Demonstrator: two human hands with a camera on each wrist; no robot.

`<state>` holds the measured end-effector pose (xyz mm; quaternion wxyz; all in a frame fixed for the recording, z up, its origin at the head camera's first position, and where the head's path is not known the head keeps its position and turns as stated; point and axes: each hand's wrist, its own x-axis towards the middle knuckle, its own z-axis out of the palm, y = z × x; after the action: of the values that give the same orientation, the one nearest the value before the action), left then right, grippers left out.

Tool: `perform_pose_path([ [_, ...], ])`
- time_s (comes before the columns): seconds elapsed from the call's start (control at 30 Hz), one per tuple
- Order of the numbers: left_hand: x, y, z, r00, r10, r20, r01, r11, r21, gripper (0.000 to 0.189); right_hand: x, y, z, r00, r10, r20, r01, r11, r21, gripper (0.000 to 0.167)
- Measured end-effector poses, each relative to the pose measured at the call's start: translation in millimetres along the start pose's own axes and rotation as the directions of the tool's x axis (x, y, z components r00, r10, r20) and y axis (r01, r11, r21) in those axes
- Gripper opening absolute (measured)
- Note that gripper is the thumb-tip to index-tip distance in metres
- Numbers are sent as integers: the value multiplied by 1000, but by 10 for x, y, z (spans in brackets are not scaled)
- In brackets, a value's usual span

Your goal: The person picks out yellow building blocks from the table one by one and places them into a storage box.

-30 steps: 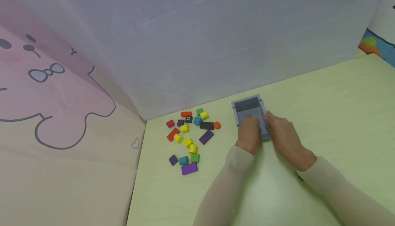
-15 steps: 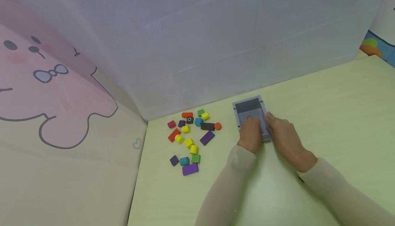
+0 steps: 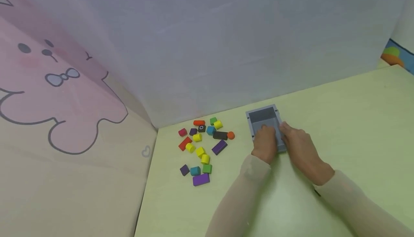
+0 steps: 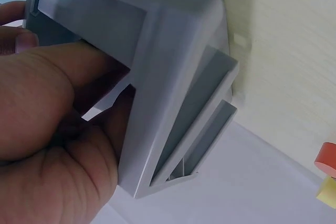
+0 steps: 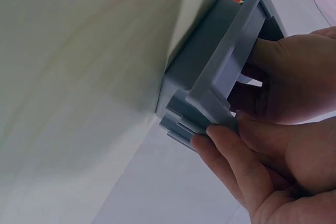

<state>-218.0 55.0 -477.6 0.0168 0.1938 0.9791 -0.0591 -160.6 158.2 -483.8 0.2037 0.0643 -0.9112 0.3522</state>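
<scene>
A small grey plastic bin [image 3: 262, 114] stands on the table in the head view. My left hand [image 3: 266, 143] reaches over its near left part. In the left wrist view, the fingers of the left hand [image 4: 37, 98] go down behind the bin's wall [image 4: 168, 77]. Their tips are hidden inside, so I cannot tell whether they pinch anything. My right hand [image 3: 304, 154] holds the bin's near right side. In the right wrist view, the thumb and fingers of the right hand [image 5: 273, 166] pinch the bin's ridged corner [image 5: 212, 106].
Loose coloured blocks lie left of the bin, among them a dark bar [image 3: 220, 135], an orange round piece [image 3: 230, 135], purple bars [image 3: 201, 179] and several yellow pieces [image 3: 200, 152]. A white sheet [image 3: 226, 50] rises behind the table [image 3: 349, 122], with a bear-print cloth [image 3: 74, 122] at left.
The whole head view has shifted slightly, so everything sits a little lower and farther right. Both hands keep their places at the bin, and the blocks lie as before.
</scene>
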Motion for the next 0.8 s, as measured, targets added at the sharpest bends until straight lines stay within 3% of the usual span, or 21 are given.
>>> perform_pose_path([
  [0.1,-28,0,-7,1000,8,-8,-8,1000,26,14,-8,4,10,1000,-1,3,1,1000,-3,19],
  [0.33,-94,-14,-80,997,52,-65,-52,999,-8,13,-21,12,24,1000,0,-12,0,1000,-3,29],
  [0.53,-156,-62,-196,989,107,-106,-109,994,-11,17,-15,23,22,1000,-3,-5,3,1000,-6,36],
  [0.8,-264,-157,-309,975,125,-183,-134,990,-36,25,-18,13,13,1000,-9,-1,9,1000,-10,36],
])
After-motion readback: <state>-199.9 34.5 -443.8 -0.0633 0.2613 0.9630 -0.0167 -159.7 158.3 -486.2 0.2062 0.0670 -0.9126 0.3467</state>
